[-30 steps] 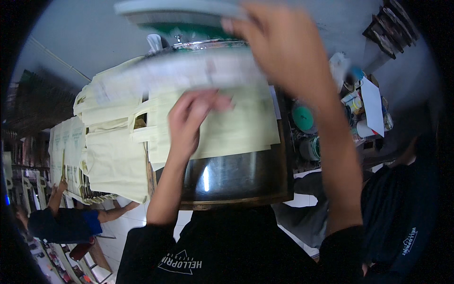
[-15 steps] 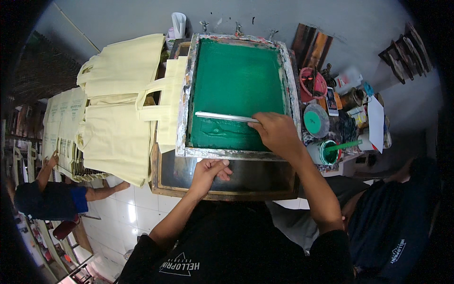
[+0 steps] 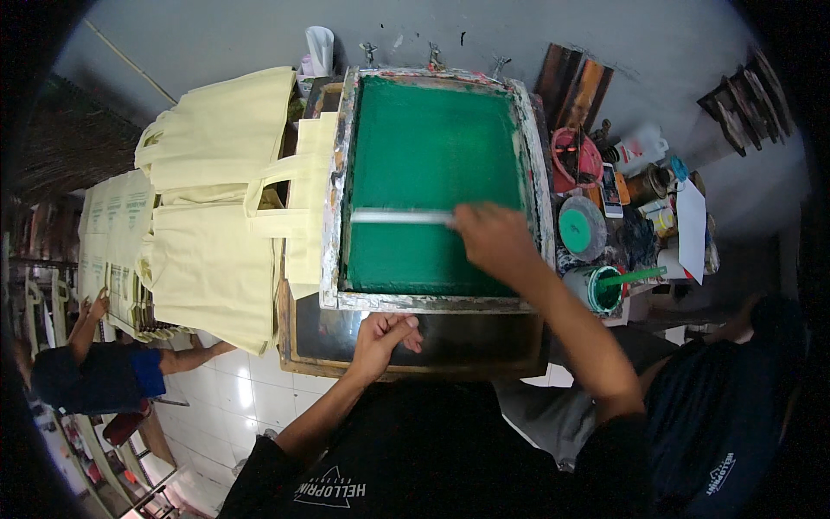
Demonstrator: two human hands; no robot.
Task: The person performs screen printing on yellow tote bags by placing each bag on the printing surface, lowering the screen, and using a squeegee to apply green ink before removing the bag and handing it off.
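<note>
My right hand (image 3: 493,238) is closed round the right end of a pale, narrow squeegee (image 3: 402,216). Both are blurred by motion. The squeegee lies crosswise over the green ink-covered mesh of a screen-printing frame (image 3: 432,303), below its middle. Green ink (image 3: 432,143) coats nearly the whole mesh inside the stained rim. My left hand (image 3: 385,342) is just at the near edge of the frame, its fingers curled in with the thumb against them, and nothing shows in it. Beneath the frame's near side lies a dark board (image 3: 467,342) with a brown border.
Cream cloth bags (image 3: 207,233) lie piled at the left. On the right are an ink tub (image 3: 596,290) with a green stick, a round lid (image 3: 581,227) with green ink, a pink basin (image 3: 577,157) and a phone (image 3: 611,195). One person (image 3: 95,372) handles bags at far left; another (image 3: 718,415) is close right.
The ink ridge and puddle near the front of the mesh have been smoothed out. My right hand still grips the squeegee, now in faster motion. My left hand stays by the near edge.
</note>
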